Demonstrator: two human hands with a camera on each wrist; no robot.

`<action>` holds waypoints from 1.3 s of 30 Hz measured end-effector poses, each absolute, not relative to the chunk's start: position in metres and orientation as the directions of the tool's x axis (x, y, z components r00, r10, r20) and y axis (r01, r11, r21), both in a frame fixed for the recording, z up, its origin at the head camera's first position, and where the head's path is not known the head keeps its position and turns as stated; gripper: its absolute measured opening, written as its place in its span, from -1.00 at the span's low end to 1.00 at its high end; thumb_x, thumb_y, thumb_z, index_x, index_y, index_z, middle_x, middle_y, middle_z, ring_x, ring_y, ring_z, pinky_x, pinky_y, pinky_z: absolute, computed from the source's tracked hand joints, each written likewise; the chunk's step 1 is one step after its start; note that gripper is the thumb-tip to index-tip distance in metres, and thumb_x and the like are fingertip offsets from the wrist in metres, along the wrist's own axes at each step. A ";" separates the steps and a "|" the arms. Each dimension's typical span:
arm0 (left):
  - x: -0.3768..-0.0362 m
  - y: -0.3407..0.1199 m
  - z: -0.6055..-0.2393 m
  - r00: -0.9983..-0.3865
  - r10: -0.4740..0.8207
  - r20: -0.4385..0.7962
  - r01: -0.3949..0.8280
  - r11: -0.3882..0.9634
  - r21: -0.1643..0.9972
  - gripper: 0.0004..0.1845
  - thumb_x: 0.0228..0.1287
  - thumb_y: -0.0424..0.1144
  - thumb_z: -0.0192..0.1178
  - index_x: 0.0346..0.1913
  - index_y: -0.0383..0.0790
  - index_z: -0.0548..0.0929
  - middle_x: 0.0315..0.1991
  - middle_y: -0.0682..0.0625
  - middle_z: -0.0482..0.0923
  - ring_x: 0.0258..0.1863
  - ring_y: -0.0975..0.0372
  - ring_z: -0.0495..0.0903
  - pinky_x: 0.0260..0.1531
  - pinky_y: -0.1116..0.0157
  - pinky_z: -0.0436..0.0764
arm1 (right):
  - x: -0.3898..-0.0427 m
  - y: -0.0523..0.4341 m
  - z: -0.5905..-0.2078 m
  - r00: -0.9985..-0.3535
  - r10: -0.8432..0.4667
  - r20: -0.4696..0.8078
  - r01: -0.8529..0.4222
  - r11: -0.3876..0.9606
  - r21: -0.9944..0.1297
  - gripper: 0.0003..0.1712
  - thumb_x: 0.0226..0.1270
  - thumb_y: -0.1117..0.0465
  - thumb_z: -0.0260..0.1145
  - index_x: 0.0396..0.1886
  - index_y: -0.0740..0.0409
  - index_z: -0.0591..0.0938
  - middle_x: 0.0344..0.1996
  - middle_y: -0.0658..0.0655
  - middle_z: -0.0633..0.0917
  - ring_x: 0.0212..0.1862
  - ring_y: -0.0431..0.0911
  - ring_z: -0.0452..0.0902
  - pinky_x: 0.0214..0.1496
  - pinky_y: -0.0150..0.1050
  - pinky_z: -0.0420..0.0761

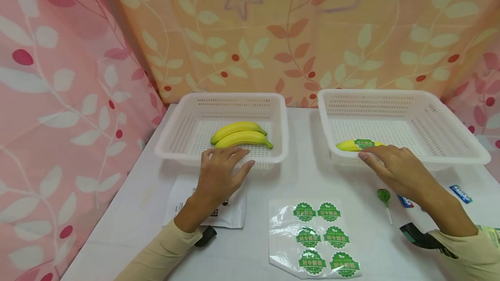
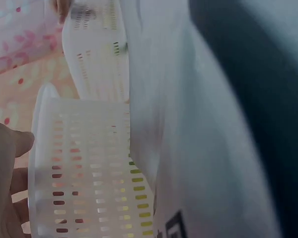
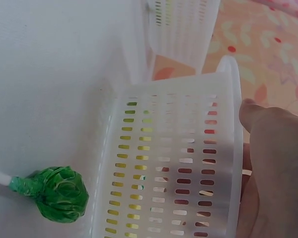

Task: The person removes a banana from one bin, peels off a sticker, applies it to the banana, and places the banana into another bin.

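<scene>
Two yellow bananas (image 1: 242,137) lie side by side in the left white plastic basket (image 1: 286,129). My left hand (image 1: 220,174) reaches over this basket's front rim beside the nearer banana, its thumb stretched out to the right. In the right white basket (image 1: 449,118), a banana (image 1: 345,145) with a green round sticker (image 1: 365,143) lies against the front wall. Over that wall's rim extends my right hand (image 1: 404,171), fingers relaxed near the banana. In the right wrist view, the thumb (image 3: 249,113) is right at the rim, and yellow shows low through the slots.
A sheet of green stickers (image 1: 279,237) lies at the table's front middle. Below my left hand is a white pouch (image 1: 234,218). Right of the sheet are a green-wrapped lollipop (image 1: 383,195) and small blue packets (image 1: 461,194). Patterned curtains (image 1: 250,55) close off the back and sides.
</scene>
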State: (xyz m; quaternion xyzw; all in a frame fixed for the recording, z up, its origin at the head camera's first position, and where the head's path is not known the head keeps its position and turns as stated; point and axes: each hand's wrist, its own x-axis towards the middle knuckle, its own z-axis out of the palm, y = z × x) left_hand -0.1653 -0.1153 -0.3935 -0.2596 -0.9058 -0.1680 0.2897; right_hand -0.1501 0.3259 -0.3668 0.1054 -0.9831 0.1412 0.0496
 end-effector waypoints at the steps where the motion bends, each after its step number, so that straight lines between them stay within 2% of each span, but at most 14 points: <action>1: -0.166 -0.116 -0.394 -0.698 0.374 0.611 0.567 0.809 0.153 -0.61 0.48 0.09 0.31 0.16 -0.04 0.80 0.08 0.00 0.79 0.08 -0.04 0.72 0.11 -0.23 0.49 | -0.150 0.326 -0.367 -0.973 -0.194 0.123 -0.221 0.938 -0.268 -0.32 0.70 -0.20 0.04 0.33 0.28 0.63 0.23 0.51 0.65 0.31 0.47 0.48 0.28 0.42 0.32; 5: -0.167 -0.117 -0.394 -0.695 0.381 0.610 0.568 0.811 0.139 -0.62 0.45 0.12 0.34 0.13 -0.01 0.82 0.02 0.01 0.82 0.01 -0.04 0.76 0.03 -0.20 0.52 | -0.151 0.325 -0.363 -0.974 -0.205 0.098 -0.224 0.933 -0.283 -0.32 0.71 -0.20 0.03 0.35 0.27 0.62 0.27 0.51 0.62 0.33 0.51 0.45 0.31 0.49 0.32; 9: -0.168 -0.118 -0.388 -0.691 0.400 0.602 0.576 0.808 0.125 -0.64 0.39 0.11 0.41 0.07 0.00 0.86 -0.09 0.02 0.85 -0.11 0.01 0.80 -0.15 -0.07 0.59 | -0.153 0.318 -0.354 -0.976 -0.208 0.058 -0.215 0.916 -0.340 -0.28 0.70 -0.24 0.02 0.43 0.24 0.57 0.38 0.49 0.54 0.41 0.52 0.37 0.36 0.57 0.28; 15: -0.170 -0.120 -0.378 -0.730 0.424 0.537 0.576 0.803 0.150 -0.66 0.36 0.14 0.43 0.03 0.04 0.88 -0.19 0.07 0.86 -0.21 0.11 0.82 -0.35 0.12 0.51 | -0.156 0.292 -0.332 -0.966 -0.241 0.092 -0.257 0.865 -0.431 -0.31 0.69 -0.21 0.05 0.46 0.21 0.55 0.41 0.41 0.55 0.45 0.44 0.38 0.37 0.53 0.33; 19: -0.170 -0.120 -0.374 -0.762 0.424 0.490 0.565 0.804 0.183 -0.64 0.38 0.15 0.40 0.05 0.04 0.88 -0.18 0.10 0.86 -0.18 0.13 0.80 -0.36 0.17 0.47 | -0.163 0.266 -0.318 -0.949 -0.291 0.121 -0.312 0.816 -0.487 -0.37 0.69 -0.18 0.09 0.44 0.15 0.57 0.37 0.32 0.60 0.37 0.34 0.48 0.32 0.45 0.45; 22: -0.170 -0.121 -0.373 -0.784 0.414 0.464 0.553 0.804 0.217 -0.64 0.38 0.14 0.40 0.05 0.04 0.88 -0.17 0.12 0.85 -0.15 0.13 0.79 -0.34 0.17 0.47 | -0.171 0.244 -0.309 -0.932 -0.338 0.135 -0.356 0.770 -0.529 -0.41 0.68 -0.18 0.12 0.42 0.09 0.60 0.30 0.22 0.66 0.26 0.20 0.56 0.24 0.32 0.57; 27: -0.170 -0.120 -0.372 -0.816 0.391 0.425 0.523 0.813 0.256 -0.63 0.39 0.17 0.38 0.06 0.06 0.87 -0.13 0.13 0.85 -0.10 0.13 0.78 -0.28 0.16 0.49 | -0.193 0.207 -0.301 -0.903 -0.409 0.130 -0.406 0.715 -0.569 -0.44 0.63 -0.21 0.20 0.34 0.04 0.66 0.16 0.08 0.73 0.16 0.02 0.60 0.20 0.13 0.63; 32: -0.171 -0.119 -0.372 -0.832 0.378 0.406 0.507 0.816 0.277 -0.61 0.40 0.19 0.35 0.06 0.06 0.87 -0.12 0.13 0.85 -0.09 0.13 0.77 -0.26 0.16 0.48 | -0.221 0.173 -0.296 -0.868 -0.484 0.112 -0.452 0.676 -0.582 -0.50 0.60 -0.11 0.28 0.29 0.08 0.69 0.09 0.09 0.75 0.12 0.01 0.64 0.19 0.08 0.65; 39: -0.170 -0.119 -0.371 -0.845 0.373 0.383 0.492 0.821 0.288 -0.59 0.42 0.21 0.33 0.07 0.05 0.86 -0.10 0.13 0.84 -0.06 0.13 0.76 -0.21 0.14 0.48 | -0.250 0.130 -0.294 -0.833 -0.552 -0.036 -0.405 0.653 -0.640 -0.48 0.57 -0.11 0.28 0.32 0.06 0.66 0.13 0.14 0.75 0.12 0.05 0.68 0.20 0.06 0.68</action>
